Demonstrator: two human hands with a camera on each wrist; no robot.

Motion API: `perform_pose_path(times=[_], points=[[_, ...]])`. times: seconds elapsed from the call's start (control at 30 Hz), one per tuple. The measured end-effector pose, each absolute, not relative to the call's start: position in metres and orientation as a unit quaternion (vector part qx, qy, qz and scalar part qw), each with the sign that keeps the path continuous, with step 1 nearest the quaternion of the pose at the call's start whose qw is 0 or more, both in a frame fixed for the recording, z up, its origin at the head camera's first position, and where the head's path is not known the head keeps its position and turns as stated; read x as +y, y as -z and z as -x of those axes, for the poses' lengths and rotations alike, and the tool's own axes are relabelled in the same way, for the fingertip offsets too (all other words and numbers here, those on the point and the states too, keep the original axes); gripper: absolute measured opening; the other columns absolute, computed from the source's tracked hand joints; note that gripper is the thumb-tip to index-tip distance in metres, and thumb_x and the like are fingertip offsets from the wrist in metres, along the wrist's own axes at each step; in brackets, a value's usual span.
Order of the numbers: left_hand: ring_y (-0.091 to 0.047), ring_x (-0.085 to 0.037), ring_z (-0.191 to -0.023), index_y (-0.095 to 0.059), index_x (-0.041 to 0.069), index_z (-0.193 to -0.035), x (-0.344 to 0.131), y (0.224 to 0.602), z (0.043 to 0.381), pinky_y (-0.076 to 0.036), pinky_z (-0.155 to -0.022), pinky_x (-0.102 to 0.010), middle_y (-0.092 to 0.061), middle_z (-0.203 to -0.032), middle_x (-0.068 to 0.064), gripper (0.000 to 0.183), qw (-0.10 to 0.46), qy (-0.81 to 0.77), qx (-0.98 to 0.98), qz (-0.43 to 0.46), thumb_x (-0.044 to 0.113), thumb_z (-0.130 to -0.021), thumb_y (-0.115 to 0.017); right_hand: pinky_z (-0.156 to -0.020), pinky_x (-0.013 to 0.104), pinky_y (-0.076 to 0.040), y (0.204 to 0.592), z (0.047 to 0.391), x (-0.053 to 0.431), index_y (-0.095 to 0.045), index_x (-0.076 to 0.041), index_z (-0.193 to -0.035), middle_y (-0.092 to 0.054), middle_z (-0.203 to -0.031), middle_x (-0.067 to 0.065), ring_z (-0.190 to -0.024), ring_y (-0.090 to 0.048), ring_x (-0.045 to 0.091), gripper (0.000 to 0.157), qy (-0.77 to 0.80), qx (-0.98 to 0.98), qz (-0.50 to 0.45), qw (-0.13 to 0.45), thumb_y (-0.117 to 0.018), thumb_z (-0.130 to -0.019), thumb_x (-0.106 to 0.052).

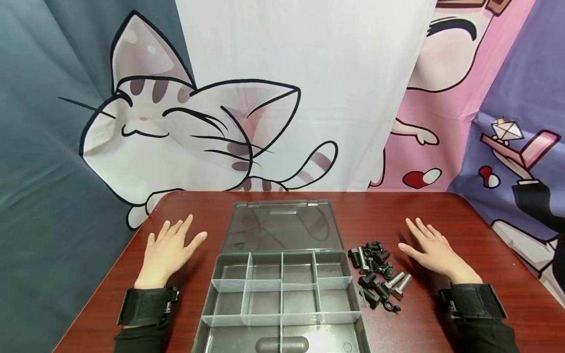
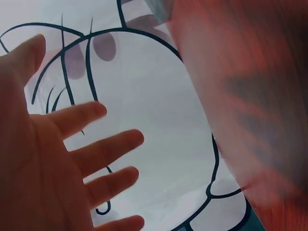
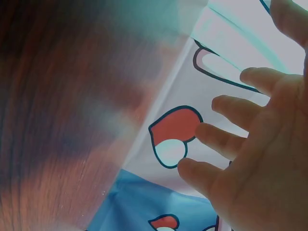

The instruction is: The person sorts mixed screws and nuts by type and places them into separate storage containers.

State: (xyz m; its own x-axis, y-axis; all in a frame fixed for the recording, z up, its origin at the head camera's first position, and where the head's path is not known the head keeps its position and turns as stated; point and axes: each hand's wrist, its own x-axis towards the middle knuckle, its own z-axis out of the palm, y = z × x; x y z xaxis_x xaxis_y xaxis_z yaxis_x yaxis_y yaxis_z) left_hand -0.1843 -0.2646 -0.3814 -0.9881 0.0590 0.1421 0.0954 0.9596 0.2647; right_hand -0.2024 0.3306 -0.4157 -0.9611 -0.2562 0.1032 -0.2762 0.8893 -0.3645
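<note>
A person's left hand (image 1: 165, 255) and right hand (image 1: 436, 255) are well apart, fingers straight and spread; between them, on the reddish-brown table (image 1: 375, 213), sits an open, grey, translucent plastic compartment box (image 1: 265, 301); black and silver metal bolts (image 1: 380, 290) lie just beside it.

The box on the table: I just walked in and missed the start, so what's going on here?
A person has both hands out over the table, the left hand to one side of the box and the right hand to the other, fingers spread and holding nothing. The box lies open, its lid laid back behind it. The loose bolts lie in a pile between the box and the right hand.
</note>
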Motion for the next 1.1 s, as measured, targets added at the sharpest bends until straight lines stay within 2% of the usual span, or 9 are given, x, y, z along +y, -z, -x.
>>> perform_pose_path(times=[0.23, 0.4, 0.5, 0.77, 0.9, 1.1], points=[[-0.023, -0.049, -0.124, -0.028, -0.004, -0.139, -0.26, 0.378, 0.173, -0.012, -0.092, -0.065, -0.033, -0.133, -0.031, 0.084, 0.062, 0.134, -0.988, 0.031, 0.063, -0.088, -0.034, -0.09, 0.068, -0.008, 0.415, 0.205, 0.327, -0.017, -0.005, -0.144, -0.018, -0.141, 0.032, -0.125, -0.014, 0.052, 0.078, -0.194, -0.971, -0.138, 0.021, -0.052, -0.088, -0.047], [-0.04, -0.049, -0.111, -0.039, -0.007, -0.132, -0.257, 0.378, 0.159, -0.03, -0.085, -0.062, -0.043, -0.123, -0.034, 0.087, 0.043, 0.135, -0.989, 0.039, 0.066, -0.084, -0.037, -0.092, 0.065, -0.012, 0.415, 0.206, 0.324, -0.025, 0.0, -0.141, -0.024, -0.137, 0.033, -0.123, -0.019, 0.052, 0.073, -0.2, -0.966, -0.162, 0.033, -0.055, -0.088, -0.041], [-0.042, -0.048, -0.109, -0.043, -0.006, -0.129, -0.254, 0.378, 0.149, -0.035, -0.08, -0.059, -0.045, -0.122, -0.031, 0.089, 0.014, 0.148, -0.988, 0.031, 0.069, -0.082, -0.036, -0.093, 0.062, -0.015, 0.415, 0.206, 0.324, -0.029, 0.003, -0.138, -0.028, -0.135, 0.034, -0.122, -0.022, 0.052, 0.07, -0.201, -0.962, -0.178, 0.043, -0.057, -0.088, -0.037], [-0.044, -0.043, -0.11, -0.048, -0.001, -0.127, -0.244, 0.375, 0.125, -0.038, -0.076, -0.057, -0.047, -0.123, -0.027, 0.092, -0.048, 0.155, -0.987, 0.017, 0.075, -0.077, -0.035, -0.094, 0.06, -0.017, 0.415, 0.205, 0.321, -0.032, 0.007, -0.136, -0.031, -0.135, 0.032, -0.122, -0.023, 0.052, 0.071, -0.207, -0.959, -0.19, 0.032, -0.059, -0.087, -0.037], [-0.048, -0.039, -0.109, -0.052, 0.001, -0.124, -0.238, 0.378, 0.117, -0.039, -0.076, -0.056, -0.052, -0.12, -0.021, 0.088, -0.074, 0.162, -0.984, 0.021, 0.074, -0.077, -0.04, -0.092, 0.061, -0.019, 0.414, 0.205, 0.32, -0.033, 0.008, -0.134, -0.032, -0.133, 0.033, -0.12, -0.025, 0.052, 0.07, -0.208, -0.959, -0.191, 0.033, -0.06, -0.086, -0.035], [-0.057, -0.025, -0.096, -0.058, 0.007, -0.117, -0.235, 0.382, 0.102, -0.043, -0.072, -0.05, -0.059, -0.107, -0.006, 0.072, -0.154, 0.223, -0.962, 0.006, 0.066, -0.076, -0.052, -0.088, 0.061, -0.026, 0.415, 0.204, 0.312, -0.036, 0.008, -0.133, -0.036, -0.128, 0.034, -0.116, -0.033, 0.051, 0.066, -0.213, -0.954, -0.207, 0.03, -0.06, -0.087, -0.033]])
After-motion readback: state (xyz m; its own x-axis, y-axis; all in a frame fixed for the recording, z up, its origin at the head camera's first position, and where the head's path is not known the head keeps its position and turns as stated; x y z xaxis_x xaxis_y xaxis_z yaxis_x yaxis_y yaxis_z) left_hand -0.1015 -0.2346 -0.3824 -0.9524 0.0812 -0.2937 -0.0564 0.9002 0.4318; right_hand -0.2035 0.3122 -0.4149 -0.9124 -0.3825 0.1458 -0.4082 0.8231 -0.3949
